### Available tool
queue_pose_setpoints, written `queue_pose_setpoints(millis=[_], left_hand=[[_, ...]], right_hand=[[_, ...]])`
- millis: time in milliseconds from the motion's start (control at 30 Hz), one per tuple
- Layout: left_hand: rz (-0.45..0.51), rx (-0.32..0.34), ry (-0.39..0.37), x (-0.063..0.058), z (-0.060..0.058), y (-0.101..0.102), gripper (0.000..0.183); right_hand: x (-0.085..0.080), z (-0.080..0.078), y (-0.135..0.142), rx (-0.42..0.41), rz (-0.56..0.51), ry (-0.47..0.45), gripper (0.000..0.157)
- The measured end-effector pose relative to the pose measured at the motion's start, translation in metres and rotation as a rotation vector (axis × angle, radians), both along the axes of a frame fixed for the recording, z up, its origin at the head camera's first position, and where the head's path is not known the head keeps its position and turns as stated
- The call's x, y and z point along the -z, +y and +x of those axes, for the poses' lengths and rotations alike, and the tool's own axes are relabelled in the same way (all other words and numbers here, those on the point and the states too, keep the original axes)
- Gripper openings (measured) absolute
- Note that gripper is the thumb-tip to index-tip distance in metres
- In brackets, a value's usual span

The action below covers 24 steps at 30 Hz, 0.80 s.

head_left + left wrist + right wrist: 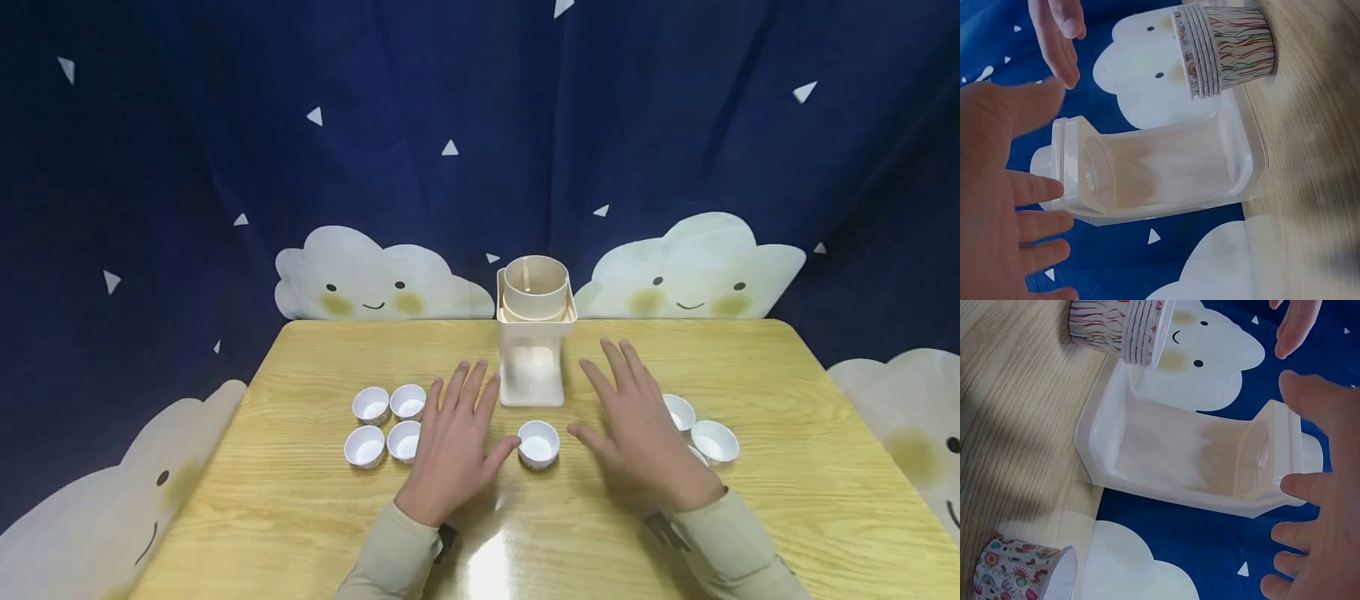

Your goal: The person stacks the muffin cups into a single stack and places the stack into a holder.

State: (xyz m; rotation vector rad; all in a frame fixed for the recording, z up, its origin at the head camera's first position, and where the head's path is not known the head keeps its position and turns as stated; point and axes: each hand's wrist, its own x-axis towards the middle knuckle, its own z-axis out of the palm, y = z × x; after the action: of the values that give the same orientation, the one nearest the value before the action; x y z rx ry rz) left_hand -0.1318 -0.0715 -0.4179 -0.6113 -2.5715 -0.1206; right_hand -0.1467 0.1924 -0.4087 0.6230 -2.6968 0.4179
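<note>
Both hands hover over the table with fingers spread and nothing in them. Between them stands a nested stack of paper baking cups (538, 446), patterned with wavy coloured lines (1244, 47). My left hand (453, 454) is left of this stack, its thumb tip overlapping the rim in the head view. On the other side, my right hand (637, 429) holds its thumb a little away from the stack. Just behind is a cream plastic stand (531, 375) with an open cylinder (536, 287) on top, a recess below and a flat base.
Several white-lined paper cups (365, 447) sit grouped at the left, partly behind my left hand. More cups (715, 442) stand at the right, partly covered by my right hand; one has a floral print (1019, 572). A dark blue curtain (420, 75) hangs behind the wooden table (262, 500).
</note>
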Motion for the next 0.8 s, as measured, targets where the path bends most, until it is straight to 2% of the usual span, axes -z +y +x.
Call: queue_pose_setpoints(millis=[133,333,567,800], left_hand=[[0.082,0.062,-0.013,0.000,0.001,0.000,0.065],[0.186,0.138,-0.112,0.004,0.002,0.001,0.061],[0.200,0.166,-0.127,0.003,0.005,-0.002,0.061],[0.179,0.161,-0.134,-0.001,0.007,-0.016,0.062]], right_hand=[[-0.002,0.001,-0.001,-0.007,-0.022,-0.004,0.071],[-0.002,0.002,-0.001,-0.038,-0.043,-0.013,0.059],[0.002,0.004,-0.003,-0.061,-0.051,-0.031,0.058],[0.006,0.005,-0.008,-0.071,-0.032,-0.091,0.057]])
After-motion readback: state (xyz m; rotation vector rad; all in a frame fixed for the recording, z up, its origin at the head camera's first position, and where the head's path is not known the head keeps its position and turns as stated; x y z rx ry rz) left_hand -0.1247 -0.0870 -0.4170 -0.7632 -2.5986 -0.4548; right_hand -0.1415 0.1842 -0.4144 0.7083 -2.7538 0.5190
